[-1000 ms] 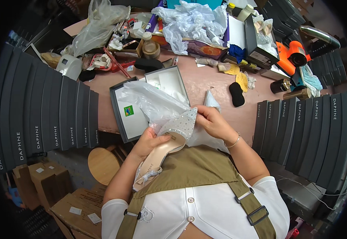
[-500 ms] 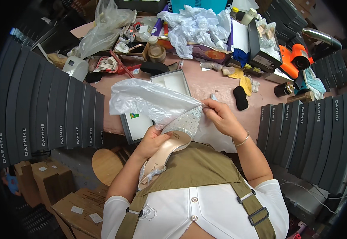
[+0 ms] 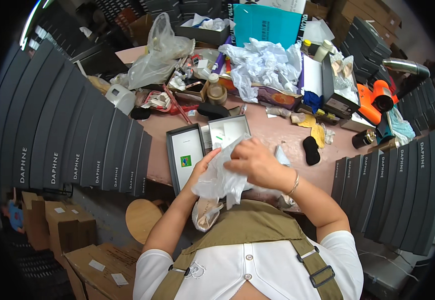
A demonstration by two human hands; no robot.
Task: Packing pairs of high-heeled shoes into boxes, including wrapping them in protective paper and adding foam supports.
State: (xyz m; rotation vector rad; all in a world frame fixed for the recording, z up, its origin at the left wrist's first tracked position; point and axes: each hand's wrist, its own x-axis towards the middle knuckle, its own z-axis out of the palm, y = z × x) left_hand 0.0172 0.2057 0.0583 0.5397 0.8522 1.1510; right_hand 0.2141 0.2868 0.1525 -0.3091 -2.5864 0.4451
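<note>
Starting at the far left, a stack of dark boxes [image 3: 77, 140] lines up left of our landmark, the grey tray [image 3: 190, 176] with its green sticker [image 3: 186, 160]. A round wooden stool [image 3: 143, 221] sits below the tray's level, off to its left and on the wearer's side.

Right by the tray's right edge, here's the left hand [image 3: 201, 172]: thumb side showing, most fingers behind the sheet, so I can't tell how firmly it's closed.

And there's the shoe [image 3: 207, 212], to the tray's lower right, in front of the olive apron [image 3: 257, 225]! Its strap end points at the wearer; the rest is covered, yet the long axis seems to run up and away beneath the white wrap [image 3: 218, 182]. From the left hand, the visible end lies straight back toward the wearer; from the right hand, back and leftward. The left is nearer.

A white-lined box [image 3: 230, 127] stands just right of the tray's upper part. Further right of the tray comes the right hand [image 3: 255, 161], fingers bent and pinching the wrap, by the look of it.

Well right of the tray: a black pad [image 3: 311, 151], an orange tool [image 3: 366, 103] beyond, then more stacked boxes [image 3: 402, 200].
</note>
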